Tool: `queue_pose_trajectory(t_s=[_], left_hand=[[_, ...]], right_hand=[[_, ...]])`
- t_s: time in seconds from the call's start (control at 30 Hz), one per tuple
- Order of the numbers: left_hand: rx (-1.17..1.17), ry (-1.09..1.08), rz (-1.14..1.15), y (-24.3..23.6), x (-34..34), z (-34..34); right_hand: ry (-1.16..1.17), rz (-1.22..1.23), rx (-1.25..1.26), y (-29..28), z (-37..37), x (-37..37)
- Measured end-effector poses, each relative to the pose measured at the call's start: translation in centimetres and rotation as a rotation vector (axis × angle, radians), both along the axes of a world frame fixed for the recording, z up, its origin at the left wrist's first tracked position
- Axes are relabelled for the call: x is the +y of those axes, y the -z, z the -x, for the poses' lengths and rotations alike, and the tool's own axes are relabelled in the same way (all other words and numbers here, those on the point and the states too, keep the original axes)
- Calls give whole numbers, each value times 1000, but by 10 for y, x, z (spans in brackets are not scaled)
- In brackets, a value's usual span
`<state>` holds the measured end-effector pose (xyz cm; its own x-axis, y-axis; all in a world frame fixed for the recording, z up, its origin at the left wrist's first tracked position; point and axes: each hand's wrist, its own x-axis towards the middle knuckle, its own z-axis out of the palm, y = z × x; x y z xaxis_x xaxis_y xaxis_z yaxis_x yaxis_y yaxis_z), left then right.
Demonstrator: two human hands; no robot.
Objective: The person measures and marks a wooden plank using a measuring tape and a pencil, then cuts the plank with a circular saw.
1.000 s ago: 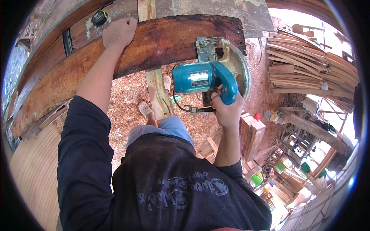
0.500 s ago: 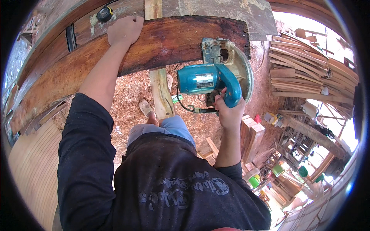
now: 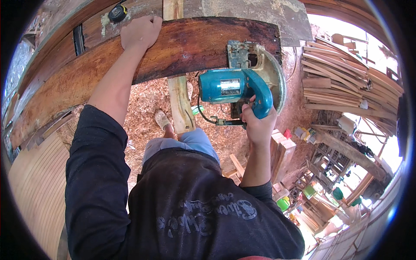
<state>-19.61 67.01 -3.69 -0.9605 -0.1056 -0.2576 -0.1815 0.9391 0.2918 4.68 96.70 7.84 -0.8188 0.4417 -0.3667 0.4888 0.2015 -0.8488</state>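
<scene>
My left hand (image 3: 138,32) is closed over the far edge of a long, dark reddish-brown weathered plank (image 3: 190,43), its fingers curled and partly hidden. Just beyond it lies a yellow-and-black tape measure (image 3: 117,14). My right hand (image 3: 258,121) grips the handle of a teal circular saw (image 3: 221,84). The saw's metal base sits at the plank's near edge, close to the right end; whether the blade is in the wood I cannot tell. A pale narrow board (image 3: 177,99) runs beneath the plank toward my legs.
Stacked timber strips (image 3: 338,78) lie on the right, with thick wooden blocks (image 3: 281,158) and cluttered green containers (image 3: 308,190) below. A wide striped board (image 3: 37,182) is at the lower left. Wood shavings cover the ground (image 3: 138,99) around my sandalled feet.
Over the last second the plank, saw and both hands have shifted slightly rightward in view, mostly in the first half. My grip looks the same.
</scene>
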Motion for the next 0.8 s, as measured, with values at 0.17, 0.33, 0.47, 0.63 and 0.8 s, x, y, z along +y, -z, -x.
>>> queue_pose_trajectory(t_s=[0.17, 0.33, 0.47, 0.63, 0.8], left_hand=[[19, 1, -27, 1, 2, 0], [-5, 17, -9, -1, 0, 2], [-24, 17, -8, 1, -1, 3], [-16, 20, -15, -2, 1, 2], [-15, 14, -2, 2, 0, 1]], right_hand=[[8, -4, 10, 6, -5, 1], [18, 7, 29, 10, -5, 2], [6, -5, 24, 8, -4, 1], [1, 0, 33, 7, -4, 1], [13, 35, 17, 5, -2, 0]])
